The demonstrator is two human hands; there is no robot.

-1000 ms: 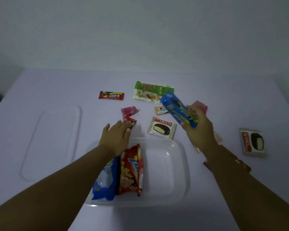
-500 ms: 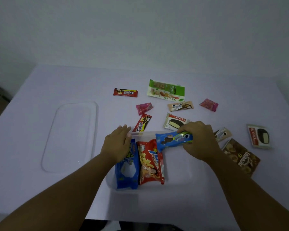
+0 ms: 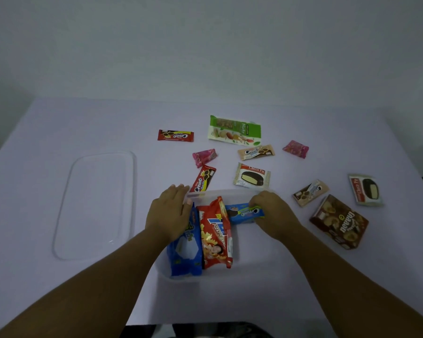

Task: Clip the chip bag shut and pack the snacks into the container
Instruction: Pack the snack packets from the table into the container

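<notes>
A clear plastic container (image 3: pixel 253 258) stands near the table's front edge. Inside it a blue chip bag (image 3: pixel 185 252) and a red potato snack bag (image 3: pixel 216 236) lie side by side at the left. My right hand (image 3: pixel 272 214) is shut on a blue cream-cookie pack (image 3: pixel 242 213) and holds it inside the container's far right part. My left hand (image 3: pixel 169 213) rests flat on the blue bag and the container's far left corner, holding nothing. No clip shows on the chip bag.
The clear lid (image 3: pixel 95 203) lies to the left. Loose snacks lie beyond and right of the container: red cookie packs (image 3: pixel 203 179), a green nut bar (image 3: pixel 235 130), pink candies (image 3: pixel 204 156), choco pies (image 3: pixel 252 175), tan cookie packs (image 3: pixel 310 192), a brown cookie box (image 3: pixel 338 222).
My right hand brought the blue cookie pack from above the table down into the container. My left hand stayed at the container's far left corner. The head view shifted.
</notes>
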